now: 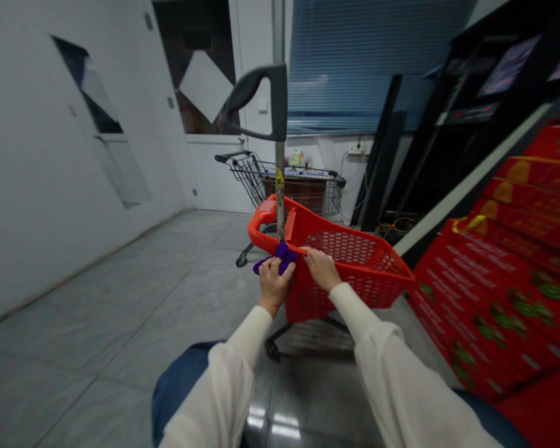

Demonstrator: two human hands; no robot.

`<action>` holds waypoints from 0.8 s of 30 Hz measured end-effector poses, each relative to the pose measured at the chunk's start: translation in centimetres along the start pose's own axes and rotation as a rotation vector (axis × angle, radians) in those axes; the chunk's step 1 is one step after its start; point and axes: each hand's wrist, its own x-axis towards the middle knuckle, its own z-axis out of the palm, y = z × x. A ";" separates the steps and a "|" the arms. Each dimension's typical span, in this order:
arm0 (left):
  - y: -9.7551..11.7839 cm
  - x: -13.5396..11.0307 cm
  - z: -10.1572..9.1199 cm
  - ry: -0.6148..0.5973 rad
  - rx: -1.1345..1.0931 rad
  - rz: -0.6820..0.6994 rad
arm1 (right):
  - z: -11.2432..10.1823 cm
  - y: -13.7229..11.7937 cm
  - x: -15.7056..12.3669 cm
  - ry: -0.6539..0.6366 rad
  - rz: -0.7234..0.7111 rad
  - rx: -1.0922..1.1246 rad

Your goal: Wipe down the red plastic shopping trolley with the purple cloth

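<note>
A red plastic shopping cart (354, 249) with a perforated basket stands in front of me, its red handle (260, 225) toward the left. Bunched purple cloth (284, 254) lies against the cart's upper edge beside the handle. Closed on that cloth, my left hand (274, 281) presses it to the edge. My right hand (321, 267) grips the basket's red rim just right of the cloth. A grey pole with a dark loop handle (280, 106) rises from the cart near the handle. The fingers of both hands are partly hidden.
Behind the red cart is a black wire shopping cart (303, 180) holding items. Red printed boxes (504, 298) are stacked close on the right. A white wall (74, 205) runs along the left, with a door (210, 112) at the back. Dark panels (382, 155) lean near cables.
</note>
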 end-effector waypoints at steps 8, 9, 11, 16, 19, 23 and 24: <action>-0.8 3.5 -1.3 0.098 0.013 0.060 | 0.7 -0.8 -0.4 0.028 0.015 0.052; -0.8 3.7 -1.3 0.091 0.007 0.073 | 0.5 -0.8 -0.6 0.027 0.010 0.057; -0.9 3.2 -0.9 0.056 -0.006 0.101 | 0.0 -0.9 -1.1 0.006 -0.028 0.068; -2.0 -0.1 0.9 -0.016 -0.029 0.194 | -0.9 0.9 -2.6 0.055 0.024 -0.047; -2.2 0.6 0.6 -0.016 -0.029 0.213 | -0.4 2.8 -3.2 0.055 0.104 -0.085; -0.2 4.2 -1.3 0.037 0.003 0.101 | 0.6 3.7 -3.1 0.037 0.085 -0.023; 0.6 5.0 -1.8 0.026 0.017 0.074 | 0.7 3.7 -3.1 0.041 0.079 -0.005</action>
